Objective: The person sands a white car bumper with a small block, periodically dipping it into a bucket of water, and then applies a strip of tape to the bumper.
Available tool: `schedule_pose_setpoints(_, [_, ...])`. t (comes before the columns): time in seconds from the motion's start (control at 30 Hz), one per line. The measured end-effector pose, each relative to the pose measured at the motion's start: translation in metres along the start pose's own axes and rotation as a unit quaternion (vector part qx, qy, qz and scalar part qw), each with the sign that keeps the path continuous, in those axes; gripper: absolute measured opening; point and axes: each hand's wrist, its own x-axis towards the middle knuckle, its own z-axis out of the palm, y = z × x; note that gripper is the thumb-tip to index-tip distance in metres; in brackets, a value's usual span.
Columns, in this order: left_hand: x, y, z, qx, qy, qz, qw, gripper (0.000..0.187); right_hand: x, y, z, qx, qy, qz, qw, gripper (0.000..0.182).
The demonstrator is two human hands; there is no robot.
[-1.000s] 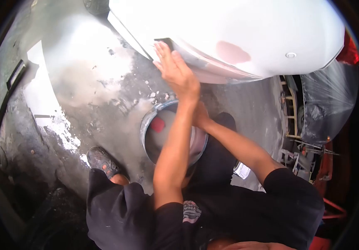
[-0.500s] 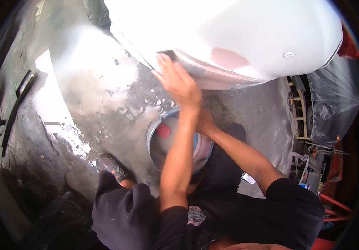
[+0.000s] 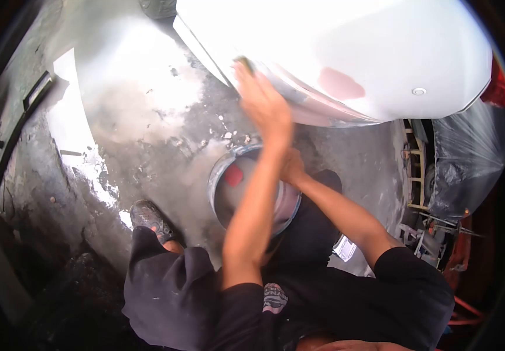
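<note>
My left hand [image 3: 267, 111] is raised against the lower edge of a white car body panel [image 3: 381, 52], fingers stretched forward and a little blurred. A small dark pad [image 3: 243, 63] shows at its fingertips, held against the panel. Behind my left forearm, my right hand [image 3: 290, 167] is near the rim of a round bucket [image 3: 214, 181]; its fingers are hidden. Inside the bucket is cloudy liquid with a red piece [image 3: 233, 175] in it. The panel has a pinkish patch [image 3: 341, 83] and a pinkish band along its lower edge.
A long black strip [image 3: 21, 128] lies on the floor at the left, near a white patch [image 3: 74, 117]. At the right are a slatted frame [image 3: 416, 167] and a plastic-covered object [image 3: 472, 152]. A red lamp [image 3: 498, 85] is at the panel's right end.
The view has shifted slightly, so the panel appears farther right. My left hand, with the pad, is still at the panel edge. My right hand remains near the bucket.
</note>
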Motion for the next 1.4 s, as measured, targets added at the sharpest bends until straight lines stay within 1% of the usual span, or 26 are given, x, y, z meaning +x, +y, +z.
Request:
schedule_pose_setpoints(0.03, [-0.015,0.009,0.006,-0.043,-0.008,-0.046,0.998,0.055,-0.001,0.01,0.008,0.051,0.01,-0.01,0.999,0.039])
schedule_pose_setpoints(0.07, [-0.018,-0.02,0.033,0.035,0.163,0.169,0.971,0.042,0.001,0.004,0.007,0.022,0.007,-0.019,1.0,0.037])
schedule_pose_setpoints(0.1, [-0.01,-0.024,0.034,0.037,0.162,0.165,0.972,0.042,0.0,-0.009,0.003,0.022,0.004,-0.015,1.0,0.037])
schedule_pose_setpoints(0.13, [0.001,-0.021,0.031,-0.028,0.133,0.095,0.986,0.033,0.004,-0.023,-0.006,0.072,0.026,-0.018,0.997,0.037])
schedule_pose_setpoints(0.17, [0.013,-0.018,0.028,-0.096,0.104,0.026,0.99,0.034,0.009,-0.031,-0.013,0.121,0.049,-0.023,0.991,0.037])
schedule_pose_setpoints(0.2, [0.028,0.004,0.013,-0.165,0.07,-0.06,0.982,0.039,0.007,-0.028,-0.015,0.032,-0.036,0.071,0.996,0.036])
schedule_pose_setpoints(0.23, [0.02,0.0,0.01,-0.164,0.074,-0.069,0.981,0.039,0.0,-0.025,-0.016,0.027,-0.043,0.074,0.996,0.036])
schedule_pose_setpoints(0.27, [0.014,0.0,0.009,-0.156,0.067,-0.083,0.982,0.029,0.001,-0.024,-0.015,0.016,-0.025,0.038,0.999,0.036])
schedule_pose_setpoints(0.3, [0.012,0.003,0.011,-0.149,0.055,-0.09,0.983,0.034,0.007,-0.021,-0.011,0.008,0.003,0.0,1.0,0.036])
schedule_pose_setpoints(0.33, [-0.002,0.011,0.014,-0.129,0.082,-0.057,0.987,0.031,0.001,0.016,0.008,0.02,-0.006,-0.007,1.0,0.038])
schedule_pose_setpoints(0.37, [0.001,0.01,0.016,-0.128,0.081,-0.056,0.987,0.031,0.001,0.036,0.025,-0.042,0.023,-0.023,0.999,0.038])
schedule_pose_setpoints(0.43, [0.006,0.005,0.021,-0.167,0.114,-0.034,0.979,0.035,0.0,0.0,-0.004,0.065,-0.034,0.024,0.997,0.035])
schedule_pose_setpoints(0.47, [0.024,0.006,0.009,-0.161,0.082,-0.074,0.981,0.035,0.007,-0.01,-0.011,0.062,-0.035,0.023,0.997,0.035])
schedule_pose_setpoints(0.53, [0.027,-0.007,0.002,-0.157,0.059,-0.075,0.983,0.035,0.01,-0.024,-0.013,-0.055,-0.028,-0.023,0.998,0.031])
schedule_pose_setpoints(0.6, [0.021,-0.008,-0.01,-0.15,0.033,-0.058,0.986,0.035,0.007,-0.034,-0.012,-0.078,-0.04,-0.007,0.996,0.031])
schedule_pose_setpoints(0.67, [0.001,-0.006,-0.022,-0.112,-0.019,-0.056,0.992,0.025,0.015,-0.031,-0.012,-0.106,-0.045,0.006,0.993,0.031])
schedule_pose_setpoints(0.7, [-0.002,-0.015,-0.022,-0.109,-0.026,-0.057,0.992,0.025,0.012,-0.026,-0.009,-0.083,-0.026,-0.023,0.996,0.032])
schedule_pose_setpoints(0.73, [0.002,-0.026,-0.023,-0.182,-0.006,-0.102,0.978,0.022,0.015,-0.026,-0.008,-0.061,-0.002,-0.056,0.997,0.033])
schedule_pose_setpoints(0.77, [0.004,-0.036,-0.025,-0.251,0.011,-0.149,0.956,0.02,0.013,-0.027,-0.008,-0.06,0.004,-0.05,0.997,0.033])
schedule_pose_setpoints(0.8, [0.013,-0.026,-0.037,-0.401,0.012,-0.228,0.887,0.018,0.012,-0.036,-0.012,-0.064,0.006,-0.029,0.998,0.034])
schedule_pose_setpoints(0.9, [0.046,-0.056,-0.068,-0.487,-0.059,-0.254,0.834,0.025,0.014,-0.038,-0.016,-0.065,0.004,-0.011,0.998,0.034])
schedule_pose_setpoints(1.1, [0.077,-0.07,-0.073,-0.421,-0.06,-0.263,0.866,0.035,0.012,-0.037,-0.016,-0.068,-0.005,-0.007,0.998,0.036])
schedule_pose_setpoints(1.2, [0.076,-0.073,-0.073,-0.426,-0.063,-0.259,0.865,0.039,0.013,-0.037,-0.017,-0.06,-0.009,0.01,0.998,0.036])
schedule_pose_setpoints(1.27, [0.074,-0.079,-0.073,-0.426,-0.058,-0.246,0.869,0.04,0.014,-0.032,-0.016,-0.068,0.015,-0.027,0.997,0.035])
schedule_pose_setpoints(1.33, [0.073,-0.087,-0.076,-0.442,-0.093,-0.223,0.864,0.041,0.015,-0.034,-0.017,-0.066,0.014,-0.022,0.998,0.035])
schedule_pose_setpoints(1.4, [0.072,-0.087,-0.066,-0.434,-0.071,-0.243,0.865,0.038,0.014,-0.035,-0.017,-0.066,0.011,-0.017,0.998,0.035])
